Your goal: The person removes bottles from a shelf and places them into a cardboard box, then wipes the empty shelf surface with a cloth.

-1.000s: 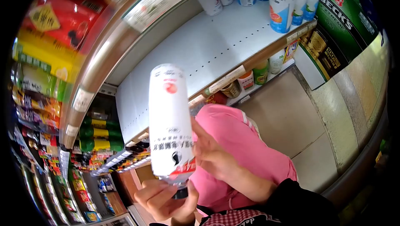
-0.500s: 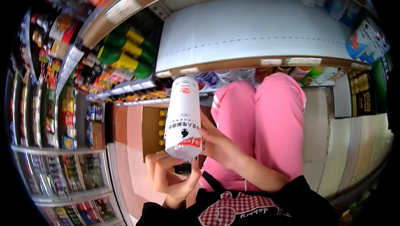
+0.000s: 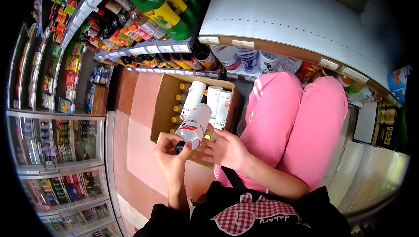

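Observation:
A white bottle [image 3: 197, 119] with a red band and a dark cap is tilted over a cardboard box [image 3: 158, 106], its cap end toward me. My left hand [image 3: 171, 149] pinches the bottle at its cap and neck. Beside the bottle's lower right side is my right hand [image 3: 229, 149], fingers spread and palm toward it; whether the fingertips touch it is hard to tell. Inside the box lie several similar white bottles [image 3: 213, 99] and a row of yellow-capped bottles [image 3: 177, 108].
A white shelf [image 3: 279, 12] spans the top, with large water bottles [image 3: 248, 58] on the level below. Green bottles [image 3: 161, 14] and sauces stand at upper left. Glass-door coolers [image 3: 61, 143] line the left. My pink-clad knees [image 3: 279, 106] are right of the box.
The view has swung left and down, showing the box and its contents. The bottle has moved over the box, and my right hand has opened from around it.

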Demonstrator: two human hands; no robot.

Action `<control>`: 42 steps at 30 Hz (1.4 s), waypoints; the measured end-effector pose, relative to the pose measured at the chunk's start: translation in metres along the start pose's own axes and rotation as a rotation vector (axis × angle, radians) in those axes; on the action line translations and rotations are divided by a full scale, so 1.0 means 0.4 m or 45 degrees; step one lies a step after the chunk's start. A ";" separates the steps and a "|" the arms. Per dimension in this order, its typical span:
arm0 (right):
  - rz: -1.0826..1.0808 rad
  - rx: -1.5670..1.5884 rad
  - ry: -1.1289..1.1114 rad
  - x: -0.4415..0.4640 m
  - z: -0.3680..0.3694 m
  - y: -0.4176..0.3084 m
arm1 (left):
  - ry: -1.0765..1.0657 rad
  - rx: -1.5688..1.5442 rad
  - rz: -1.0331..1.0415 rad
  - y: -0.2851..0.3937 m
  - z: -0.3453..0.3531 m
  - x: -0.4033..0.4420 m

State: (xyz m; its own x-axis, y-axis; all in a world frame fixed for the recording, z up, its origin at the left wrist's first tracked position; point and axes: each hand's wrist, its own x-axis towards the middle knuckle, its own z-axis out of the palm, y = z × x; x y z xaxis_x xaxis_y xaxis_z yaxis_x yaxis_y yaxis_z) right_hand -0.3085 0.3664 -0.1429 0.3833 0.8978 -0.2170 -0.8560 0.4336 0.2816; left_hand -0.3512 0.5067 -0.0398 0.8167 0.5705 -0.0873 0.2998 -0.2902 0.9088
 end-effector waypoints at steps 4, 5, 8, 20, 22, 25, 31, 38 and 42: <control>-0.043 -0.063 0.082 0.054 -0.032 0.016 | 0.039 -0.214 -0.174 -0.085 -0.016 0.020; -0.054 -0.106 0.122 0.080 -0.045 0.013 | 0.058 -0.260 -0.136 -0.118 -0.016 0.027; -0.091 -0.210 0.250 0.130 -0.045 0.002 | 0.127 -0.404 -0.123 -0.175 -0.009 0.040; -0.106 -0.787 0.447 0.464 -0.118 -0.038 | 0.307 -0.993 -0.089 -0.403 -0.033 0.201; -0.149 -0.831 0.432 0.500 -0.129 -0.041 | 0.279 -1.134 -0.140 -0.471 -0.048 0.244; -0.122 -0.913 0.383 0.557 -0.166 -0.054 | 0.259 -1.363 -0.253 -0.571 -0.068 0.305; -0.144 -0.960 0.362 0.594 -0.213 -0.070 | 0.205 -1.779 -0.571 -0.697 -0.073 0.387; -0.187 -0.923 0.396 0.569 -0.238 -0.083 | 0.064 -2.050 -0.689 -0.841 -0.077 0.431; -0.149 -0.994 0.454 0.564 -0.239 -0.082 | 0.243 -2.029 -0.805 -0.802 -0.060 0.420</control>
State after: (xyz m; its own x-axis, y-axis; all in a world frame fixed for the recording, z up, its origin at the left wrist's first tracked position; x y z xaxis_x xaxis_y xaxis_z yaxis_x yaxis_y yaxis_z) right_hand -0.2272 0.5475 -0.2903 0.4637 0.7160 -0.5218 -0.8613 0.2264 -0.4548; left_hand -0.3221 0.7142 -0.3361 0.6733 0.3969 -0.6238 -0.3152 0.9173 0.2434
